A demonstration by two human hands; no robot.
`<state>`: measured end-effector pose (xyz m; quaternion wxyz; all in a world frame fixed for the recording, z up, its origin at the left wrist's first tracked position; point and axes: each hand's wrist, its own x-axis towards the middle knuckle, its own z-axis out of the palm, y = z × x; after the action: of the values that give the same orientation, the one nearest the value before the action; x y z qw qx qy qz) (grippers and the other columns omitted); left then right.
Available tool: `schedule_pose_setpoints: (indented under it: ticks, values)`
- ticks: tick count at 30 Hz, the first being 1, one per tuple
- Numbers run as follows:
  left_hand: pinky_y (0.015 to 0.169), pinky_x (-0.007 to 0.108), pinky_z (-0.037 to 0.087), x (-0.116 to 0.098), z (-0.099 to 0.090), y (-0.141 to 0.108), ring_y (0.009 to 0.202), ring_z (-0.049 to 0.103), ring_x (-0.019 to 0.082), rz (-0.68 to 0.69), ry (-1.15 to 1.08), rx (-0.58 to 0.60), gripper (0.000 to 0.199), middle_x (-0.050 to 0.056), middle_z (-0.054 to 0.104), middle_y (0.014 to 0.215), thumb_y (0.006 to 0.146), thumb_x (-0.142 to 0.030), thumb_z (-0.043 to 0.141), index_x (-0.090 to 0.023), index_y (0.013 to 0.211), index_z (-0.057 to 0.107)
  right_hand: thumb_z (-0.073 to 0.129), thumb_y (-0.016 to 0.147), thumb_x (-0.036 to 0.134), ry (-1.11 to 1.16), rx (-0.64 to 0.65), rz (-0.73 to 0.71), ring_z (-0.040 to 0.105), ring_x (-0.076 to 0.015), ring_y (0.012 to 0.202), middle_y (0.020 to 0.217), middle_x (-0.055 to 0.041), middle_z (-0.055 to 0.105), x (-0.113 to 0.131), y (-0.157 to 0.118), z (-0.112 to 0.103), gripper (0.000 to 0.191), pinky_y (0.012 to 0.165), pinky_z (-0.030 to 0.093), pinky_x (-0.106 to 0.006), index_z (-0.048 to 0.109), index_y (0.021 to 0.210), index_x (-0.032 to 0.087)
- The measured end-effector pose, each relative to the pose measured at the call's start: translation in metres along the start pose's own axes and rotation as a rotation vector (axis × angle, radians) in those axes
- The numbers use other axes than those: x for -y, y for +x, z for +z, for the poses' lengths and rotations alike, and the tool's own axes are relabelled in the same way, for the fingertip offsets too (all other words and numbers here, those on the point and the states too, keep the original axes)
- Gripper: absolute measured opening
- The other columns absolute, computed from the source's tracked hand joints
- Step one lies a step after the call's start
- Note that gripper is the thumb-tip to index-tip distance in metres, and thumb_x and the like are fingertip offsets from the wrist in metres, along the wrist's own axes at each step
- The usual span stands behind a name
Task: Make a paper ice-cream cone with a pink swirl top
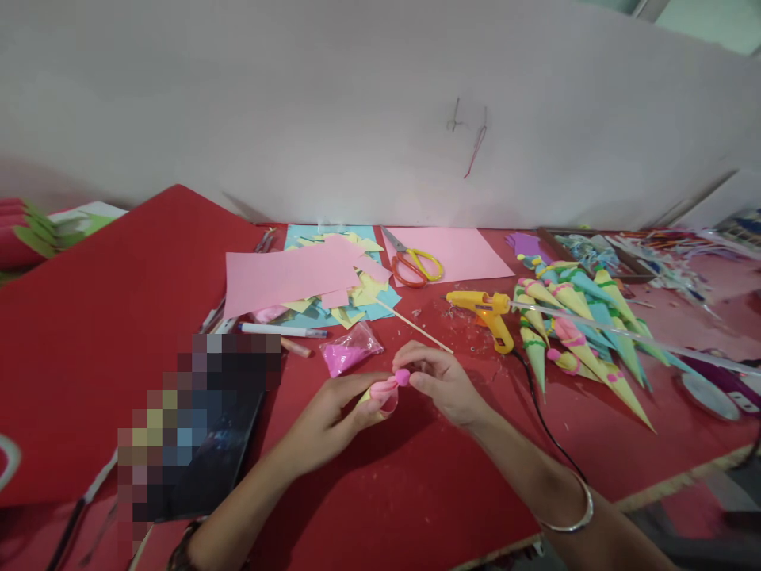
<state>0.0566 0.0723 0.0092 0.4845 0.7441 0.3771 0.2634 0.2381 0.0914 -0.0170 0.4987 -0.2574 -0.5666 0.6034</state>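
Near the centre of the head view, my left hand (pixel 333 420) is closed around a small pink and yellow paper piece (pixel 384 390). My right hand (pixel 443 385) pinches a bright pink ball (pixel 403 377) at the tip of that piece, thumb and forefinger around it. Just behind my hands lies a small clear bag with pink material (pixel 350 349). To the right rests a yellow glue gun (pixel 491 313) with a long clear glue stick in its back. Beyond it is a pile of yellow and blue paper cones (pixel 588 317) with green and pink trim.
Scissors (pixel 413 262) lie on pink paper (pixel 469 254) by the wall. Pink sheets (pixel 285 277) and scraps cover the back centre. A pen (pixel 279 330), a thin stick (pixel 416 326) and a dark tablet-like device (pixel 226 444) lie nearer. The glue gun's black cord (pixel 541 420) runs rightward.
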Motion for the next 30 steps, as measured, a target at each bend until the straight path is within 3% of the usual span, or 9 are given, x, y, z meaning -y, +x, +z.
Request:
schedule_pose_setpoints:
  ticks: [4,10,14,18,24,30]
  values:
    - [0.059,0.024,0.045,-0.0006,-0.0003,-0.0013,0.066,0.051,0.015,-0.043,-0.007,-0.015,0.038,0.002,0.058,0.074,0.087,-0.043,0.031,-0.017,0.082,0.058,0.065,0.072,0.03,0.004,0.015,0.011,0.052,-0.0129,0.075,0.078,-0.0002,0.056,0.0006,0.0007,-0.0001,0.011,0.071,0.041,-0.029,0.066,0.081,0.025]
    - [0.064,0.027,0.047,-0.0016,0.0016,-0.0039,0.071,0.056,0.017,-0.107,-0.042,-0.101,0.041,0.003,0.065,0.083,0.087,-0.043,0.028,-0.021,0.103,0.058,0.066,0.071,0.029,0.027,0.015,0.009,0.052,-0.0125,0.074,0.077,-0.0001,0.056,0.002,0.0004,0.0019,0.011,0.071,0.041,-0.029,0.066,0.081,0.025]
    - [0.077,0.03,0.045,-0.0018,0.0023,-0.0044,0.086,0.056,0.02,-0.094,0.026,-0.162,0.039,0.004,0.065,0.094,0.087,-0.041,0.031,-0.02,0.102,0.06,0.067,0.07,0.028,0.032,-0.006,0.012,0.052,-0.0119,0.074,0.078,0.0005,0.056,0.0024,0.0001,0.0026,0.007,0.071,0.04,-0.029,0.066,0.076,0.025]
    - [0.071,0.03,0.047,-0.0028,0.0017,-0.0036,0.08,0.057,0.019,-0.109,0.023,-0.139,0.042,0.003,0.066,0.086,0.088,-0.041,0.028,-0.021,0.104,0.06,0.066,0.07,0.033,-0.021,0.002,0.001,0.051,-0.0129,0.073,0.078,-0.0004,0.056,0.0034,0.0003,0.0024,0.014,0.069,0.041,-0.03,0.066,0.081,0.025]
    - [0.083,0.031,0.044,-0.0004,0.0022,-0.0042,0.091,0.056,0.02,-0.095,0.036,-0.165,0.038,0.004,0.064,0.099,0.088,-0.04,0.031,-0.022,0.105,0.06,0.068,0.068,0.031,-0.016,-0.029,0.02,0.051,-0.0123,0.071,0.076,0.0001,0.055,0.0036,0.001,0.0037,0.009,0.069,0.041,-0.03,0.065,0.073,0.024]
    - [0.076,0.028,0.045,-0.0046,0.0022,-0.003,0.082,0.057,0.018,-0.078,0.026,-0.16,0.039,0.002,0.066,0.091,0.089,-0.038,0.029,-0.022,0.105,0.06,0.066,0.071,0.029,-0.023,-0.007,0.0,0.051,-0.0123,0.073,0.078,0.0002,0.055,0.0026,0.0006,0.0024,0.009,0.07,0.04,-0.029,0.066,0.078,0.025]
